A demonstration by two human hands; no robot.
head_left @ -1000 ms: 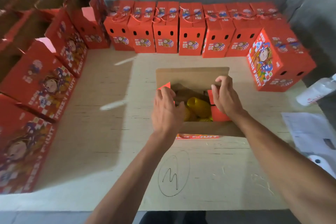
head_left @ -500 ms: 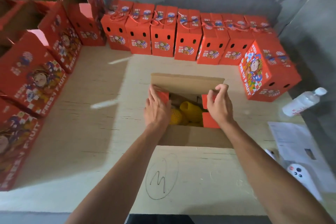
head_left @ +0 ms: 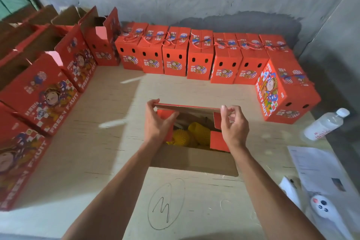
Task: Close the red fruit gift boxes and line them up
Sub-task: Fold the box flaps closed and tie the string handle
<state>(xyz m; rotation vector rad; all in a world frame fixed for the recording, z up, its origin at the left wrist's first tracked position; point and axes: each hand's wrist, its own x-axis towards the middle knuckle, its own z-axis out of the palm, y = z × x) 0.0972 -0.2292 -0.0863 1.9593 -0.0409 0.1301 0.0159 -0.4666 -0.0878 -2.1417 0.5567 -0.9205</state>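
An open red fruit gift box stands in the middle of the table, brown inner flaps up, with yellow net-wrapped fruit inside. My left hand pinches the left end of the far flap. At the flap's right end my right hand pinches its edge. The flap tilts inward over the opening. Small red side flaps are folded in under both hands. Several closed red boxes with rope handles line the back wall.
One closed box lies at the right end of the row. Several open boxes stand along the left side. A plastic bottle, papers and a small white device lie at the right edge.
Both hands moved from the side flaps up to the far flap, gripped its edge and pulled it toward me. It now leans over the opening.
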